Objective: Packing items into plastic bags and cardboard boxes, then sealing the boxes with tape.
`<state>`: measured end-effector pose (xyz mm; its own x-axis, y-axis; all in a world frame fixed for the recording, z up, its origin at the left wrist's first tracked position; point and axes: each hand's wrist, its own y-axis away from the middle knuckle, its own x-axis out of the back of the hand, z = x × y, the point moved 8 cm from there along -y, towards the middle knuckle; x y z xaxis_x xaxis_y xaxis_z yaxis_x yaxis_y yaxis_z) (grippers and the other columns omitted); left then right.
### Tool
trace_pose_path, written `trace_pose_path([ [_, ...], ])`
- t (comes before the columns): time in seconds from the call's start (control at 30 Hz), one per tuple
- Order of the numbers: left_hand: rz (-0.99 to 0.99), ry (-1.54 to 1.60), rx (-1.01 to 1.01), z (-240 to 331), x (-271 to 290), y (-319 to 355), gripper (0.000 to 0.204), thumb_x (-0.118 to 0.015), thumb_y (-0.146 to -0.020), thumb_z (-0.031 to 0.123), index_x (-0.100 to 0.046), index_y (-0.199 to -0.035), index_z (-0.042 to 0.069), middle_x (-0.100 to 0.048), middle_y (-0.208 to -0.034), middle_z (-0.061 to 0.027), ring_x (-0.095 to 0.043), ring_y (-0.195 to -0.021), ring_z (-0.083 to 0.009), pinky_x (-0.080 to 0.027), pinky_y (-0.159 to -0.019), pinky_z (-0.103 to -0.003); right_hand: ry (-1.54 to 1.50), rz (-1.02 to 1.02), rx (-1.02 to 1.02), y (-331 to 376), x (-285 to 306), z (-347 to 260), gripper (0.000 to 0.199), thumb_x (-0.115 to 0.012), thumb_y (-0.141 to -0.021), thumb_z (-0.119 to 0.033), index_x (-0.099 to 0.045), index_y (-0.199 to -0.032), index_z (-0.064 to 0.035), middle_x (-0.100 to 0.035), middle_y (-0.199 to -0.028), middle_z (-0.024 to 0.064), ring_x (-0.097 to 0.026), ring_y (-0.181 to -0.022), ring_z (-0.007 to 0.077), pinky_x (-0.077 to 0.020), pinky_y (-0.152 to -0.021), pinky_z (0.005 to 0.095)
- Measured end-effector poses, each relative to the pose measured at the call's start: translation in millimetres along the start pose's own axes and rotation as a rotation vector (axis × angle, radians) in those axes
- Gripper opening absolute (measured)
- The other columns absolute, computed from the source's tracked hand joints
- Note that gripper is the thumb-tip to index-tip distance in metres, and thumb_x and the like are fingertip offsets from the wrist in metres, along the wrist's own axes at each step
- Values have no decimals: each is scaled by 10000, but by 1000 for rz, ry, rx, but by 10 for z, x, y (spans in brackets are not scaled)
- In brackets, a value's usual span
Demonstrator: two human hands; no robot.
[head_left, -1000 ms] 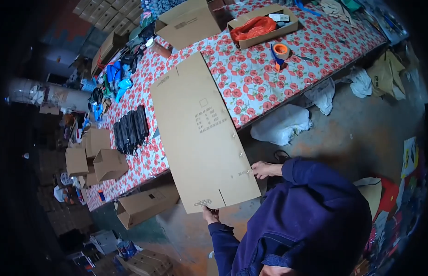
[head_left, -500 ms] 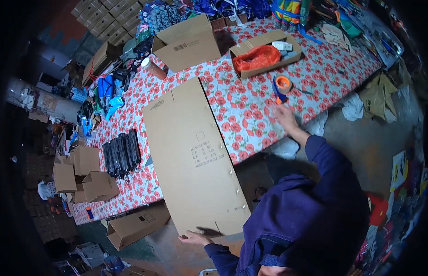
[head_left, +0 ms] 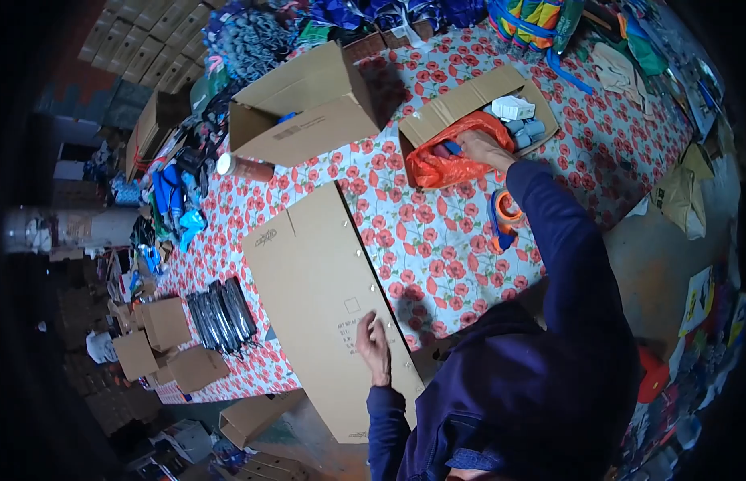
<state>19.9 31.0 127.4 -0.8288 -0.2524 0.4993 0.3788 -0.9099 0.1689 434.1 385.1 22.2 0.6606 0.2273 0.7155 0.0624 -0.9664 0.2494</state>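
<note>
A large flattened cardboard carton lies slantwise on the flowered tablecloth, its near end reaching past the table edge. Over its printed face is my left hand, empty, fingers loosely bent and apart. My right arm stretches out to a small open box at the far side. There my right hand dips into a red-orange plastic bag; its fingertips are hidden by the bag. Something blue and dark shows inside the bag. Beside it in the box are a small white box and grey rolls.
Next to my right forearm lies an orange tape roll with a blue part. A larger open carton and a capped cylinder stand far left. Black wrapped bundles lie left of the flat carton. Open boxes sit beyond them.
My right hand has moved from the near table edge into the red-orange bag. My left hand has left the carton's near end and come up over its printed face.
</note>
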Motion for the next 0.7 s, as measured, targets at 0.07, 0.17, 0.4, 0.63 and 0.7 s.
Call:
trace_pose_path([
  [0.07, -202, -8, -76, 381, -568, -449, 249, -606, -950, 95, -634, -1170, -17, -679, -1125, -120, -648, -967, -230, -509, -866, -310, 14, -39, 1, -66, -78, 118, 217, -620, -889, -203, -663, -978, -9, -693, -865, 118, -625, -766, 339, -502, -723, 434],
  [0.17, -320, -95, -406, 1315, -1353, -998, 255, -626, -928, 76, -630, -1170, -5, -674, -1115, -124, -650, -953, -260, -510, -847, -328, 33, -86, -13, -86, -196, 264, 245, -648, -876, -231, -665, -968, -6, -692, -861, 133, -628, -760, 346, -501, -708, 445],
  [0.4, -455, -455, -981, 1803, -3033, -1732, 298, -608, -910, 169, -620, -1181, 46, -631, -1232, -135, -617, -1095, -358, -485, -935, -435, 264, -189, -66, -222, -534, 132, 306, -622, -877, -297, -687, -981, -17, -707, -883, 162, -652, -785, 388, -516, -732, 477],
  [0.63, -686, -946, -796, 1053, -3627, -1982, 304, -481, -950, 245, -632, -1151, 73, -712, -1004, -170, -673, -979, -374, -507, -861, -468, -192, -536, -179, -955, -724, 333, 369, -594, -909, -353, -710, -985, -11, -718, -882, 145, -656, -767, 322, -532, -739, 426],
  [0.7, -723, -1017, -768, 965, -3650, -2018, 306, -482, -950, 248, -627, -1157, 76, -714, -973, -170, -680, -930, -370, -517, -817, -467, -449, -684, -217, -987, -577, 777, 394, -584, -925, -371, -718, -986, -6, -722, -879, 132, -654, -754, 283, -538, -739, 396],
])
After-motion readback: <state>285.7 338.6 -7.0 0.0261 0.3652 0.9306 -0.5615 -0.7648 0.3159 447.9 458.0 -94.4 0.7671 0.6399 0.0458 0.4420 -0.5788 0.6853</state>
